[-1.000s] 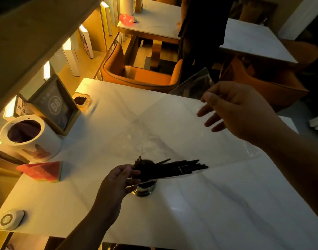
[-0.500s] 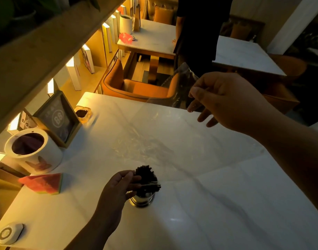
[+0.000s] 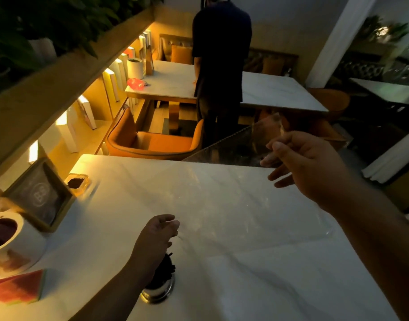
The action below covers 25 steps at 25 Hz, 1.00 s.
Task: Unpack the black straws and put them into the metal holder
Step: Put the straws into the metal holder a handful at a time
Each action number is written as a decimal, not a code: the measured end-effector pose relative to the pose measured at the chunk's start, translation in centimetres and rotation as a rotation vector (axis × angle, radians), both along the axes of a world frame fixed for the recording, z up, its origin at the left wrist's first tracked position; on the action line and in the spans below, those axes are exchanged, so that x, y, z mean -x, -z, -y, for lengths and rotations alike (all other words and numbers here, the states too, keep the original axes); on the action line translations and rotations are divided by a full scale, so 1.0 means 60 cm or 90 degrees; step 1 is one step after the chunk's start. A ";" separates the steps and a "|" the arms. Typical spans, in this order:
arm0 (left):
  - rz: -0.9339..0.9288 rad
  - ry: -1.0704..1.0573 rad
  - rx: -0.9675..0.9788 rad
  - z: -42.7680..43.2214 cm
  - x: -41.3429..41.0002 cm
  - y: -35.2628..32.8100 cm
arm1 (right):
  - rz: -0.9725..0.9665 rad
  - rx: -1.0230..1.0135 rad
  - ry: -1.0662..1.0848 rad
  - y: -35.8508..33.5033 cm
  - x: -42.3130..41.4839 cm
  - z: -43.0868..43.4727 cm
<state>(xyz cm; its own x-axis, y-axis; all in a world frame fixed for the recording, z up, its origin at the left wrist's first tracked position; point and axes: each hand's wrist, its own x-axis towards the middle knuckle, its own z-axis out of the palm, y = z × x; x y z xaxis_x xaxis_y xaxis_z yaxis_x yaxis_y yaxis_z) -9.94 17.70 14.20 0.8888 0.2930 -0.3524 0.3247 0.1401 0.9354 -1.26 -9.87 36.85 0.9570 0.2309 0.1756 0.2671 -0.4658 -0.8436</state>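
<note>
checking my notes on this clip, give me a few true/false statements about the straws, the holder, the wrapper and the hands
1. The black straws stand in the metal holder. True.
2. The right hand pinches the clear plastic wrapper, lifted above the table. True.
3. The left hand lies flat on the table far from the holder. False: it hovers just over the straws, fingers loosely curled.
4. A bundle of straws is still inside the wrapper. False: the wrapper looks empty and see-through.
5. A watermelon-slice-shaped item lies at the table's left edge. True.
</note>
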 end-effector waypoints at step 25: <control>-0.007 0.144 0.106 0.274 -0.193 -0.084 | -0.343 -0.803 0.350 0.321 -0.044 0.279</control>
<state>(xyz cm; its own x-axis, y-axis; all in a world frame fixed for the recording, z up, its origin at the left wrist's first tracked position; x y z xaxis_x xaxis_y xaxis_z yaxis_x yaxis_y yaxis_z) 1.61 1.27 19.26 0.9210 0.0252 -0.3887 0.3747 0.2147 0.9019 1.39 -26.63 17.62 0.8855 -0.2056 -0.4167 -0.1662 0.6972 -0.6973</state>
